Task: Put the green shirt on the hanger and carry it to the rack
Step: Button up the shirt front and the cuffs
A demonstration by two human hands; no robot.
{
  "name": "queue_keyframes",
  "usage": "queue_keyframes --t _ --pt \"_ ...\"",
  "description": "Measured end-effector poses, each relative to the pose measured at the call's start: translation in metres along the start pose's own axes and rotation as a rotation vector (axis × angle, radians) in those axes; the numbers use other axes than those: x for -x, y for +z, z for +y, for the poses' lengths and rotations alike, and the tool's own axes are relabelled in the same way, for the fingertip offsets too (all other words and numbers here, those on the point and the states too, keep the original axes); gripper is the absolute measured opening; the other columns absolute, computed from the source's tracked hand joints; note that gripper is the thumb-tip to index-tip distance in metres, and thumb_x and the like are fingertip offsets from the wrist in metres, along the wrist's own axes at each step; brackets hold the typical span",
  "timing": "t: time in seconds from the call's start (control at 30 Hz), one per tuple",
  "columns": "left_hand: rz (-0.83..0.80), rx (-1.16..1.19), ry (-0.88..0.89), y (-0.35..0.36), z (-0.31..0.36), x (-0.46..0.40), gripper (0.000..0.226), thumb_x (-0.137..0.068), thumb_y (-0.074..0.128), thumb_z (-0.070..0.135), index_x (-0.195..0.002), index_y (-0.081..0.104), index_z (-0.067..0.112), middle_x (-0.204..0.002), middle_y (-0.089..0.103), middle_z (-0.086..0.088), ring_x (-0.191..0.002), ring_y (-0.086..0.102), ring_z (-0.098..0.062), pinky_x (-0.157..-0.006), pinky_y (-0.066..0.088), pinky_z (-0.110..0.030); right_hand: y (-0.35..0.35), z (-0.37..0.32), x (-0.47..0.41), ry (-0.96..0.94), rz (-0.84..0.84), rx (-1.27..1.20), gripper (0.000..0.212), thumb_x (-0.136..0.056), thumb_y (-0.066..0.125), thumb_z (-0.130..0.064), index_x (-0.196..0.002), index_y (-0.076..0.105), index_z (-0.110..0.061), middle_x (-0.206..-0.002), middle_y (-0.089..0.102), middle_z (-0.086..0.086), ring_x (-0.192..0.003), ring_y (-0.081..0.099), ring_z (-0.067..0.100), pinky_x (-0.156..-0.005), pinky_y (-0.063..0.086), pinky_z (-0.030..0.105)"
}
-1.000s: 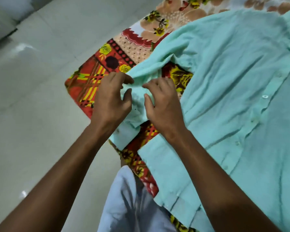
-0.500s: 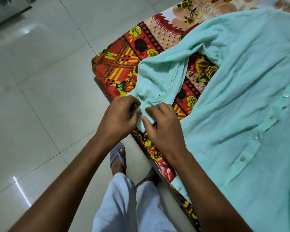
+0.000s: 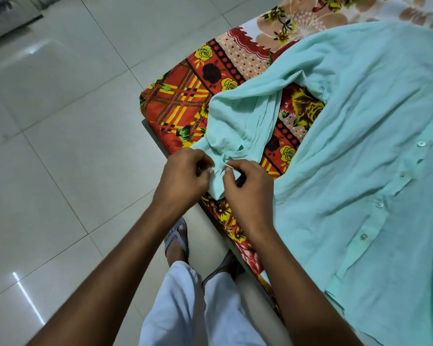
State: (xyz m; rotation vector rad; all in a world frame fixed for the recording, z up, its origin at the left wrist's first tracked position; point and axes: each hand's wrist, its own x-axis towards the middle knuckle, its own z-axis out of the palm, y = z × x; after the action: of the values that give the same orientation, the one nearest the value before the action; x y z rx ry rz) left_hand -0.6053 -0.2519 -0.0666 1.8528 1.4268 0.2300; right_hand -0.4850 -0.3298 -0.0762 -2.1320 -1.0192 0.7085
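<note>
Bedsheet [image 3: 185,101] edge, cuff [image 3: 216,187] perhaps lower

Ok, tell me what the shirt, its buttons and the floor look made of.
Shirt: thin, matte woven cloth, maybe cotton; it creases softly and gathers in fine folds at the cuff pinched by both hands. Buttons: small pale discs with a slight sheen, likely plastic. Floor: large glossy tiles, ceramic or similar; grout lines and light reflections show.

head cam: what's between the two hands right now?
Head view: only the cuff end of the green shirt's sleeve, pinched between left hand and right hand.
</note>
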Motion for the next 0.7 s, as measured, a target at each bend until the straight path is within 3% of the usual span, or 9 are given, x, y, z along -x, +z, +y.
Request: queue_keyframes --t 0.2,0.3,0.47,0.7 --pt "0.076 -0.129 0.023 0.007 0.007 0.001 0.010 -0.087 0.065 0.007 -0.089 0.072 0.014 -0.089 0.070 0.000 -0.081 0.065 -0.020 -0.069 0.055 -0.036 0.004 0.000 0.001 0.058 -0.074 -0.060 0.016 -0.093 0.068 -0.031 -0.104 0.074 -0.020 -0.098 0.071 -0.012 -0.106 0.061 0.019 -0.086 0.056 0.038" --pt "0.108 -0.009 0.039 0.009 0.006 0.006 0.008 -0.086 0.069 0.008 -0.087 0.072 0.016 -0.083 0.071 0.006 -0.077 0.065 -0.012 -0.068 0.052 -0.030 0.004 -0.003 0.003 0.121 -0.050 -0.122 0.016 -0.096 0.067 -0.029 -0.109 0.070 -0.022 -0.104 0.069 -0.007 -0.104 0.062 0.016 -0.081 0.055 0.028" --pt "0.161 0.171 0.052 0.010 0.001 0.016 0.016 -0.085 0.077 0.010 -0.098 0.073 0.018 -0.084 0.070 0.013 -0.081 0.068 0.001 -0.074 0.056 -0.018 0.010 -0.006 0.014 0.122 0.079 -0.234 0.011 -0.092 0.072 -0.023 -0.101 0.066 -0.024 -0.090 0.070 -0.007 -0.084 0.067 0.020 -0.072 0.058 0.039" --pt "0.173 0.245 0.024 0.012 0.002 0.021 0.028 -0.083 0.078 0.009 -0.103 0.061 0.017 -0.081 0.072 0.009 -0.077 0.070 -0.003 -0.070 0.056 -0.016 0.011 -0.011 0.021 0.121 0.160 -0.286 0.020 -0.088 0.079 -0.015 -0.103 0.065 -0.018 -0.088 0.074 -0.008 -0.063 0.062 0.006 -0.061 0.050 0.019"
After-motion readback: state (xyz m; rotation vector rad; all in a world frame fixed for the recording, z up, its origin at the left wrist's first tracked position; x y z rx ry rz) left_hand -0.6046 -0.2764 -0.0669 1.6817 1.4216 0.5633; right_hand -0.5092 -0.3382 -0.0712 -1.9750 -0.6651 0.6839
